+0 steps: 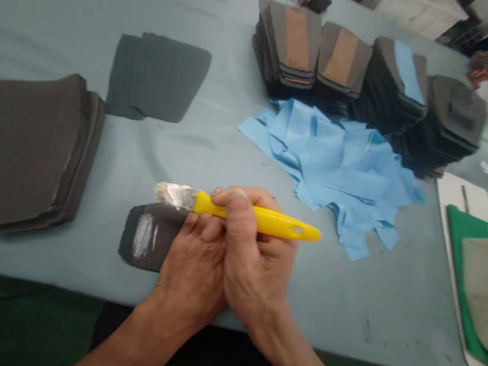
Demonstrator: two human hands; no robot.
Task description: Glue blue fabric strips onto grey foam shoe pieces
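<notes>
My right hand is closed around the yellow handle of a paintbrush. The bristles point left and are coated with a white, paste-like substance. They hover over or just beyond the far edge of a small dark pad with rounded corners. A white smear marks the pad's left part. Bent fingers of my left hand press the pad's right end to the table and cover it; the thumb is hidden. Both hands touch each other, the right partly overlapping the left.
A thick stack of dark sheets stands left, with two thinner dark pieces behind it. Blue strips lie heaped right of centre, before several pad stacks. At the right edge, a translucent container sits over green material.
</notes>
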